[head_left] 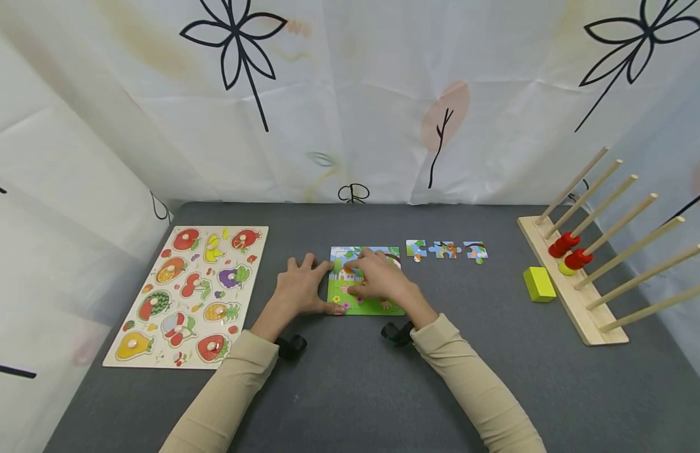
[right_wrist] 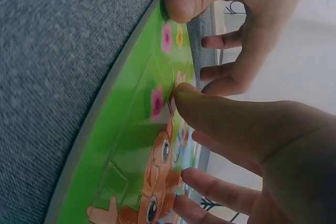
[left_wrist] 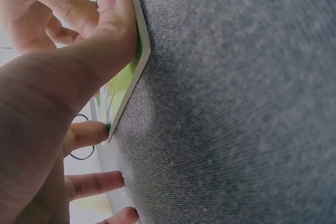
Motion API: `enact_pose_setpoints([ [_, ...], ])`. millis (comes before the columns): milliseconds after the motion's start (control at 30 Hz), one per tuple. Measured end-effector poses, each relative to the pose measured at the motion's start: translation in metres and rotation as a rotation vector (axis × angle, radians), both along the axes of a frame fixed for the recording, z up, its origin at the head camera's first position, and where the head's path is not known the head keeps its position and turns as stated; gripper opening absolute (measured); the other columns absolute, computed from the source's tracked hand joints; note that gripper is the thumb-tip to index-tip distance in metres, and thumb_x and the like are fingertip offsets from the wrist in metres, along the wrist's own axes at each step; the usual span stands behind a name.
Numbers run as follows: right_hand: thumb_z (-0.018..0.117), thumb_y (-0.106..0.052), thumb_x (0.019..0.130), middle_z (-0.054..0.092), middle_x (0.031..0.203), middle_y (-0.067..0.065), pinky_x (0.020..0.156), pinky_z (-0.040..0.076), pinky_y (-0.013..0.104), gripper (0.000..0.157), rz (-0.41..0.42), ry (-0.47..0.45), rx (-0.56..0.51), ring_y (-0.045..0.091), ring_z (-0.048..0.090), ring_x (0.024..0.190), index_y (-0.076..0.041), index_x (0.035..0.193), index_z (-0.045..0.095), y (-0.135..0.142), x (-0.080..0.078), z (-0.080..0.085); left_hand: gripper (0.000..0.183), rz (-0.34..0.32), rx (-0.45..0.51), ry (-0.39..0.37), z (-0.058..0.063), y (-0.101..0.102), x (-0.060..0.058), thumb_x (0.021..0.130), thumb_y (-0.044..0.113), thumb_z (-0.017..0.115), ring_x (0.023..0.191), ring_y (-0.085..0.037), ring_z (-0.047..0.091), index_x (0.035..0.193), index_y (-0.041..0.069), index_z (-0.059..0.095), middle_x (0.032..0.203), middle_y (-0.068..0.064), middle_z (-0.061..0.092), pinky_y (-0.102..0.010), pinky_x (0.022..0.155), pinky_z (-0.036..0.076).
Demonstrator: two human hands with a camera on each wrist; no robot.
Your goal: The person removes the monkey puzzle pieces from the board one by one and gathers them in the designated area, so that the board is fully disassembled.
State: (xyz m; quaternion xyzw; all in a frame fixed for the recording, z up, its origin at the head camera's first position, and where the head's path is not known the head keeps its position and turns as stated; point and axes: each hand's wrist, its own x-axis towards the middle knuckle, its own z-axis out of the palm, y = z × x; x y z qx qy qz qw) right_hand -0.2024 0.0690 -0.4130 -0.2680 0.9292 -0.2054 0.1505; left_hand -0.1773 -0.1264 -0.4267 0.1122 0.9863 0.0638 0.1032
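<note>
A small jigsaw puzzle (head_left: 365,306) with a green meadow, a house and flowers lies flat on the dark table. My left hand (head_left: 302,290) is spread along its left side. The left thumb (left_wrist: 116,17) presses on the near left corner, and the index fingertip touches the far left edge. Over the middle of the picture is my right hand (head_left: 382,278), its thumb (right_wrist: 191,103) and fingertips set on the surface, covering part of it. An orange animal (right_wrist: 156,169) is printed beside those fingertips. Three loose jigsaw pieces (head_left: 445,250) lie in a row beyond the puzzle's right edge.
On the left lies a fruit peg board (head_left: 198,296). At right stands a wooden rack (head_left: 599,321) with tall pegs, some carrying red and yellow rings (head_left: 565,244). A yellow block (head_left: 539,284) sits beside it. White printed cloth (head_left: 361,107) hangs behind the table.
</note>
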Motion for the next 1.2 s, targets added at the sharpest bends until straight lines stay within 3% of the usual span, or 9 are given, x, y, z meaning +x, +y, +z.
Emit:
enact_pose_setpoints([
  [267, 0.077, -0.028, 0.093, 0.059, 0.123, 0.011, 0.077, 0.043, 0.036, 0.044, 0.013, 0.003, 0.028, 0.024, 0.047, 0.095, -0.017, 0.135, 0.069, -0.0033, 0.0013, -0.0006, 0.103, 0.001, 0.0, -0.006, 0.0012, 0.0005, -0.0001, 0.066, 0.076, 0.081, 0.122, -0.042, 0.049, 0.152, 0.027, 0.049, 0.144, -0.015, 0.048, -0.055, 0.079, 0.056],
  [433, 0.08, -0.027, 0.09, 0.061, 0.124, 0.011, 0.083, 0.048, 0.04, 0.039, 0.016, -0.009, 0.007, 0.026, 0.05, 0.1, -0.015, 0.127, 0.074, -0.0031, 0.0015, 0.0009, 0.103, 0.002, 0.003, -0.01, 0.0011, 0.0007, -0.0003, 0.067, 0.075, 0.082, 0.122, -0.042, 0.049, 0.152, 0.027, 0.049, 0.144, -0.014, 0.048, -0.056, 0.08, 0.055],
  [833, 0.081, -0.023, 0.089, 0.057, 0.129, 0.012, 0.097, 0.049, 0.045, 0.045, 0.002, -0.063, -0.023, 0.028, 0.05, 0.113, -0.01, 0.131, 0.069, -0.0044, 0.0016, -0.001, 0.103, 0.004, -0.002, -0.015, 0.0017, 0.001, -0.0002, 0.067, 0.074, 0.082, 0.122, -0.042, 0.049, 0.152, 0.027, 0.049, 0.145, -0.015, 0.048, -0.056, 0.079, 0.055],
  [1200, 0.081, -0.021, 0.089, 0.057, 0.128, 0.012, 0.099, 0.049, 0.046, 0.045, 0.009, -0.065, -0.051, 0.029, 0.052, 0.114, -0.008, 0.13, 0.068, -0.0038, 0.0018, -0.0019, 0.103, 0.005, -0.001, -0.019, 0.0016, 0.0006, -0.0007, 0.067, 0.074, 0.082, 0.122, -0.042, 0.048, 0.152, 0.027, 0.049, 0.144, -0.015, 0.048, -0.055, 0.078, 0.055],
])
